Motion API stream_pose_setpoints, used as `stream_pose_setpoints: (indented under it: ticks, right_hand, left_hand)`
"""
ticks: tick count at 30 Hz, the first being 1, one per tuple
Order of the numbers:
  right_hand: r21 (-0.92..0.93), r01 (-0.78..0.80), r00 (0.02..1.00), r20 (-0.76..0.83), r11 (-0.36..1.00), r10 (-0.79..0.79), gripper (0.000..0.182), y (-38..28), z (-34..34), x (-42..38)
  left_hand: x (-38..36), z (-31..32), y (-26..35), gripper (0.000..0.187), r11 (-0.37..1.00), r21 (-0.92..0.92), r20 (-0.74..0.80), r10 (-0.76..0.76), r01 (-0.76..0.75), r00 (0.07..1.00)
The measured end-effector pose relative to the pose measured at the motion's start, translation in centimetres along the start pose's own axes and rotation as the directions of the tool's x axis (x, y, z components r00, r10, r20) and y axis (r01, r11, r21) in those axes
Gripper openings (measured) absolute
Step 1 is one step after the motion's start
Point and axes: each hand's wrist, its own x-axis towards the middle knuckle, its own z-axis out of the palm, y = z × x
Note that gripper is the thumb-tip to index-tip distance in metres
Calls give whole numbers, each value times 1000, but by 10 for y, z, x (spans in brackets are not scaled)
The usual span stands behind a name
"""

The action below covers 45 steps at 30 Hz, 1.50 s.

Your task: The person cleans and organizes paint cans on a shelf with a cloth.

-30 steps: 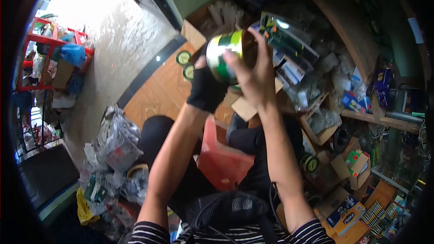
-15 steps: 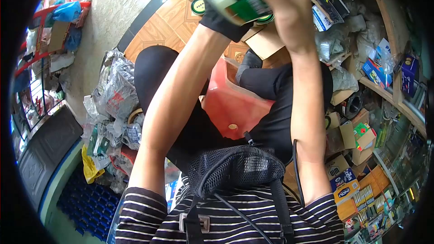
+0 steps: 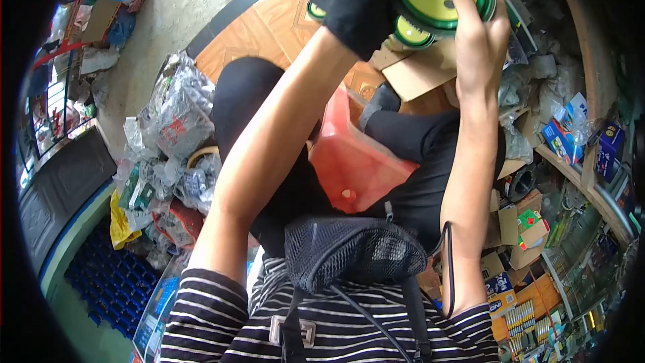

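A green tin (image 3: 430,1) with a yellow printed top is held up at the upper right, its top facing me. My right hand (image 3: 480,44), bare, grips its right side with a finger lying across the yellow face. Just left of the tin is my left hand (image 3: 356,10) in a black glove, at the upper edge of the view. Its fingers are mostly hidden by the glove and the frame edge. Another yellow-and-green tin (image 3: 411,32) shows below the held one. More such tins (image 3: 316,11) stand on the floor past the glove.
Between my legs is a red plastic stool (image 3: 363,168). An opened cardboard box (image 3: 420,74) lies beyond it. Bagged goods (image 3: 181,107) are heaped at left; boxes (image 3: 531,228) and a glass case (image 3: 571,249) crowd the right. A mesh pouch (image 3: 356,252) hangs at my chest.
The tin has turned from its green-and-white side to its yellow top and moved right. My gloved left hand, formerly beneath it, now shows to its left.
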Motion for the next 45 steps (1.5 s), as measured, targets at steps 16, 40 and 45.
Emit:
stream_pose_setpoints:
  ticks: [16,40,45]
  right_hand:
    - [221,-235,964,179,946,198,76,3,0,-9]
    - [-404,170,740,654,899,154,75,14,-4,-14]
    - [-316,101,794,598,943,115,55,-5,-18,-13]
  left_hand:
    - [-18,-42,28,44,921,205,231,-375,332,898]
    - [3,-39,10,70,683,-686,92,-259,250,961]
    - [-2,-33,16,72,597,-770,97,-237,224,967]
